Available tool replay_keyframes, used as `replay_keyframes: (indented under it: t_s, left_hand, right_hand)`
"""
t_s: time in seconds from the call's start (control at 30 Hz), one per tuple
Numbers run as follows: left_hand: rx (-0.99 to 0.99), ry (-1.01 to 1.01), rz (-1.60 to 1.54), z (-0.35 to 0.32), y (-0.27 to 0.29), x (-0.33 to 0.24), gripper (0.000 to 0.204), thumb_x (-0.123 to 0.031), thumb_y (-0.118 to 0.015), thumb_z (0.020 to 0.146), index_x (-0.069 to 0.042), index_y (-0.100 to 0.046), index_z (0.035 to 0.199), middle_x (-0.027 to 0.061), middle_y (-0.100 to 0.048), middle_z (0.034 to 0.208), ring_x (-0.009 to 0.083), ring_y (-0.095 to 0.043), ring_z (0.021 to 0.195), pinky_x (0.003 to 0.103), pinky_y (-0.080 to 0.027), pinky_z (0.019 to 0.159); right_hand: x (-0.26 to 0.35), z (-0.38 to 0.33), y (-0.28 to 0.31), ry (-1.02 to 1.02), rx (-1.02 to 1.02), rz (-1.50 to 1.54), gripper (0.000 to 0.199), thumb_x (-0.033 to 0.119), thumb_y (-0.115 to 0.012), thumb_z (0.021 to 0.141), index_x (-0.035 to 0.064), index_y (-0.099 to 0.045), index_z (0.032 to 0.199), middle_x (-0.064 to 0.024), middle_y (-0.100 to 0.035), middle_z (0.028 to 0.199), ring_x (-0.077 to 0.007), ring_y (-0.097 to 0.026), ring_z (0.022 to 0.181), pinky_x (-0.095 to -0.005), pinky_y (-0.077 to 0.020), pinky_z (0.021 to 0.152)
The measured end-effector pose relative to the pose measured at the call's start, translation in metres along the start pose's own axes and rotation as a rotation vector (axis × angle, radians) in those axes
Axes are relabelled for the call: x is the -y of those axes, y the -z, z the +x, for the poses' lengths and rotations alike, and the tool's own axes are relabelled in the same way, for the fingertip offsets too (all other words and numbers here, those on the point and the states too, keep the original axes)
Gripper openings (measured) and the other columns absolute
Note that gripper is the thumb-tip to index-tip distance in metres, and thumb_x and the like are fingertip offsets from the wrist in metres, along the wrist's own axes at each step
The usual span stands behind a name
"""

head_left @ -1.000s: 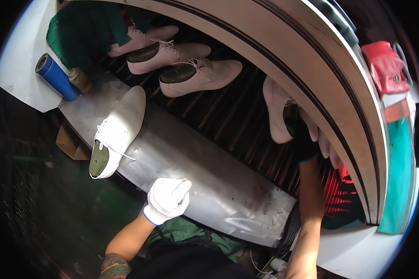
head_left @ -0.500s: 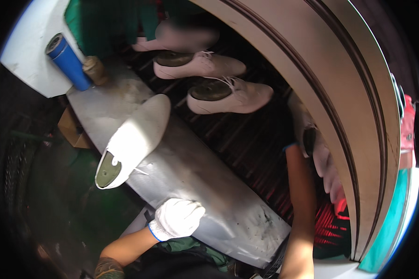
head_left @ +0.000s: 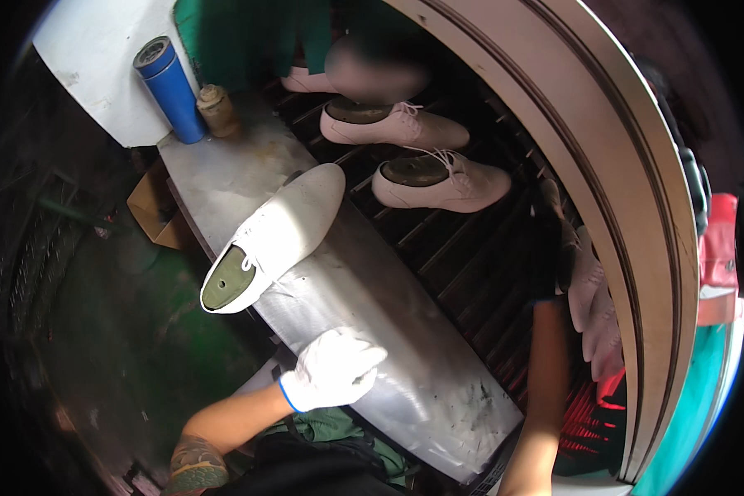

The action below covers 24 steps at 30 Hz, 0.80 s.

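Note:
My left hand (head_left: 336,369), in a white glove, is closed above the near part of a metal ledge (head_left: 405,364); whatever lies inside the fingers is hidden. Farther along, a white lace-up shoe (head_left: 285,223) with a green insole lies slantwise across the ledge, apart from that hand. My right hand (head_left: 544,269) reaches into deep shadow beneath a curved beige hood. Only its blue cuff shows clearly, so its fingers are not readable. Beside it, pale shoes (head_left: 591,310) stand in a row under the hood's edge.
Two pale laced shoes (head_left: 446,186) sit on dark slats, with another person's blurred hand (head_left: 380,70) beyond them. A blue flask (head_left: 172,91) and a small tan bottle (head_left: 217,112) stand at the ledge's far end. The beige hood (head_left: 570,107) arches over the right side.
The whole view has shifted, so most things sit farther right. My right forearm has drawn slightly nearer to me. The left hand stays closed over the ledge; the shoe on the ledge stays lying there.

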<state>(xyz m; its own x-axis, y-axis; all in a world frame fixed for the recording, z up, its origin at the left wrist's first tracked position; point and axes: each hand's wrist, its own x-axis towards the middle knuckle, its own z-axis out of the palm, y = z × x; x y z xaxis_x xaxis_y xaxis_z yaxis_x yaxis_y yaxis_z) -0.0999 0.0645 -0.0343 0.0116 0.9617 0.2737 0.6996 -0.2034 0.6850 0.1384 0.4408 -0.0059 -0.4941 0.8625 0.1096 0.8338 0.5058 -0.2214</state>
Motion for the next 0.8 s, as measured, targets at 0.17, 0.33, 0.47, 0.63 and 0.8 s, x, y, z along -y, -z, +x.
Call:
replay_keyframes:
  t_s: [0.17,0.33,0.47,0.63,0.8]
  left_hand:
    - [-0.063,0.109,-0.028,0.067,0.0,0.038,0.061,-0.017,-0.075,0.08,-0.014,-0.06,0.139,0.0225,-0.05,0.149,0.0441,-0.06,0.126,0.05,-0.058,0.098]
    - [-0.356,0.386,-0.004,0.188,-0.002,0.097,0.092,-0.028,-0.076,0.079,-0.009,-0.035,0.158,0.0294,-0.044,0.154,0.0505,-0.051,0.136,0.053,-0.052,0.107]
    - [-0.227,0.561,0.33,0.221,-0.006,0.068,0.075,-0.032,-0.085,0.074,-0.009,-0.055,0.139,0.0194,-0.055,0.14,0.041,-0.057,0.129,0.05,-0.052,0.106]
    - [-0.151,0.027,0.345,0.189,-0.021,0.085,0.076,-0.029,-0.087,0.072,-0.013,-0.058,0.139,0.0179,-0.057,0.141,0.0408,-0.057,0.13,0.049,-0.052,0.106]
    - [0.177,0.384,0.118,0.212,0.025,0.018,0.076,-0.025,-0.082,0.077,-0.009,-0.059,0.148,0.0229,-0.069,0.13,0.0393,-0.067,0.12,0.044,-0.052,0.107]
  right_hand:
    - [-0.019,-0.183,0.029,-0.045,0.13,0.004,0.065,0.014,-0.073,0.092,-0.0007,-0.049,0.151,-0.0172,-0.069,0.136,-0.0284,-0.068,0.124,-0.0381,-0.0523,0.106]
    - [0.035,-0.349,0.031,-0.107,0.189,0.347,0.061,0.015,-0.075,0.091,-0.0005,-0.054,0.146,-0.0177,-0.074,0.125,-0.0321,-0.072,0.114,-0.0391,-0.056,0.099]
    - [0.095,-0.39,0.045,0.072,0.269,0.69,0.049,0.012,-0.076,0.089,0.001,-0.066,0.135,-0.0181,-0.078,0.109,-0.0351,-0.077,0.091,-0.0401,-0.0608,0.083]
    - [0.037,-0.381,0.004,-0.266,0.059,0.647,0.035,0.018,-0.075,0.09,0.0025,-0.075,0.122,-0.018,-0.077,0.105,-0.0311,-0.077,0.087,-0.04,-0.0604,0.076]
    - [0.01,-0.3,-0.033,-0.068,-0.024,-0.241,0.043,0.024,-0.07,0.093,0.0021,-0.068,0.129,-0.0229,-0.069,0.122,-0.0376,-0.068,0.112,-0.0483,-0.0552,0.096]
